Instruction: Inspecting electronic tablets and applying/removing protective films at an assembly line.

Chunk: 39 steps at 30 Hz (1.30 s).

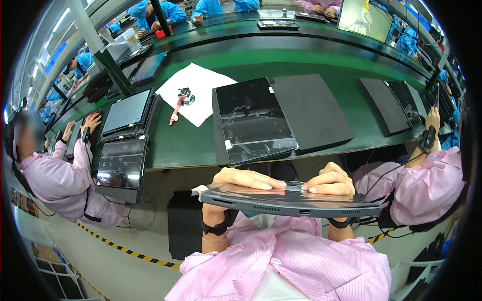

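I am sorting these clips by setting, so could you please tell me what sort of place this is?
Most likely an electronics assembly line: a long green workbench carries rows of tablets on black foam pads, and seated workers in pink and blue coats line both sides.

Grey tablet (pixel 291 203), edge-on, level

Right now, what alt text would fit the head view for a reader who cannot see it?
Two bare hands, left hand and right hand, hold a dark grey tablet edge-on above a lap in a pink striped coat. Beyond it, on a green bench, lie another tablet, a black foam pad and a white sheet; co-workers sit on both sides.
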{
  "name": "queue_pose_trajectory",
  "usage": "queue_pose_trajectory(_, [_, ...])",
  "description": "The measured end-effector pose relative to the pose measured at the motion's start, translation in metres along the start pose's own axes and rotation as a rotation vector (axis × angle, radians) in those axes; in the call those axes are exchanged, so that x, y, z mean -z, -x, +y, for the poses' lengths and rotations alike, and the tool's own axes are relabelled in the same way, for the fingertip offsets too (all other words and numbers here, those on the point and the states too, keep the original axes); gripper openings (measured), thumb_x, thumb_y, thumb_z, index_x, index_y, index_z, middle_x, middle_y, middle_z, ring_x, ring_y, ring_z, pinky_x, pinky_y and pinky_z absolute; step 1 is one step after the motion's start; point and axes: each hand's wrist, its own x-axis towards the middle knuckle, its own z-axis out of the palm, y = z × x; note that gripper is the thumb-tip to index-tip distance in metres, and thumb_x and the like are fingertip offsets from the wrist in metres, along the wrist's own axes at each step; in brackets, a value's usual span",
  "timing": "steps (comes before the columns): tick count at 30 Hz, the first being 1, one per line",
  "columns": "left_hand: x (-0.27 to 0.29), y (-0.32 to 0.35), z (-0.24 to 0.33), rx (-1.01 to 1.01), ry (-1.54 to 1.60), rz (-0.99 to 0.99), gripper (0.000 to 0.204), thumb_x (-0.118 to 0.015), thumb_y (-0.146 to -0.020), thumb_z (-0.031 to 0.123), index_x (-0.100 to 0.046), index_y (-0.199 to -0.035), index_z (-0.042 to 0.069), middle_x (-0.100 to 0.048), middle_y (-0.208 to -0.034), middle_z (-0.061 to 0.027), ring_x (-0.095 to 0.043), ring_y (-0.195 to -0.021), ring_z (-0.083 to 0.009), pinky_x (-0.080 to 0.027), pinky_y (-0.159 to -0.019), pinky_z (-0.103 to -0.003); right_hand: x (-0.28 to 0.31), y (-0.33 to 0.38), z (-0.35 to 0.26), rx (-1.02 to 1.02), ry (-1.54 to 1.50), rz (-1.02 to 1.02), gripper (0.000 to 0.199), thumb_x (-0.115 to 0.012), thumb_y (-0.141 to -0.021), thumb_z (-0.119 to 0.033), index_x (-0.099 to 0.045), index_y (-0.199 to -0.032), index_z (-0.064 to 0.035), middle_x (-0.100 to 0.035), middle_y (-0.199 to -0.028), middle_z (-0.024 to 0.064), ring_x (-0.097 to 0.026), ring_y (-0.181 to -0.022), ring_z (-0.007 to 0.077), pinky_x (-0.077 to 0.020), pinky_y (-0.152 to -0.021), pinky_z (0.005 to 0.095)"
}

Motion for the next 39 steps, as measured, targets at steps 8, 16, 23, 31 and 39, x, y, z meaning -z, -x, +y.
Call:
queue_pose_trajectory(8, [-0.012,0.011,0.014,0.144,-0.533,0.438,0.039,-0.068,-0.079,0.001,-0.06,-0.117,-0.001,-0.061,-0.12,-0.013,-0.056,-0.113,-0.0234,-0.043,-0.095,-0.033,0.039,-0.034,0.037,-0.752,-0.112,0.61,0.016,-0.064,-0.09,-0.015,-0.06,-0.103,-0.0055,-0.058,-0.084,-0.0066,-0.05,-0.074,0.0023,-0.0386,-0.066,0.0171])
queue_pose_trajectory(16, [0.043,0.017,-0.004,0.286,-1.32,0.81,0.042,-0.067,-0.084,0.015,-0.056,-0.123,0.003,-0.053,-0.128,-0.0143,-0.046,-0.123,-0.032,-0.036,-0.103,-0.042,0.115,-0.062,0.209,-1.085,-0.064,0.127,0.038,-0.068,-0.087,-0.026,-0.061,-0.111,0.0027,-0.067,-0.097,0.0045,-0.062,-0.086,0.011,-0.0474,-0.076,0.0241])
queue_pose_trajectory(23, [0.048,0.017,-0.02,0.433,-1.443,0.682,0.066,-0.077,-0.075,0.02,-0.05,-0.133,0.004,-0.039,-0.144,-0.0153,-0.03,-0.137,-0.0347,-0.028,-0.11,-0.045,0.066,-0.084,0.191,-0.569,0.776,-0.21,0.047,-0.07,-0.082,-0.023,-0.055,-0.121,-0.0011,-0.057,-0.118,0.0176,-0.051,-0.117,0.0311,-0.0381,-0.101,0.0361])
queue_pose_trajectory(31, [0.039,0.024,-0.034,0.303,-1.448,0.802,0.061,-0.085,-0.064,0.018,-0.062,-0.119,0.003,-0.043,-0.141,-0.0172,-0.036,-0.134,-0.038,-0.032,-0.106,-0.047,-0.047,-0.057,0.144,-0.518,0.805,-0.489,0.06,-0.067,-0.085,-0.033,-0.051,-0.118,0.0154,-0.044,-0.136,0.0215,-0.025,-0.138,0.0391,-0.0266,-0.111,0.047])
queue_pose_trajectory(39, [0.038,0.027,-0.045,0.228,-1.236,0.921,0.059,-0.082,-0.066,0.006,-0.062,-0.12,0.002,-0.049,-0.136,-0.0136,-0.037,-0.134,-0.0341,-0.031,-0.108,-0.044,-0.05,-0.069,0.15,-0.915,-0.18,0.041,0.053,-0.076,-0.078,-0.017,-0.053,-0.119,0.0102,-0.055,-0.127,0.0169,-0.047,-0.126,0.0233,-0.0401,-0.103,0.034])
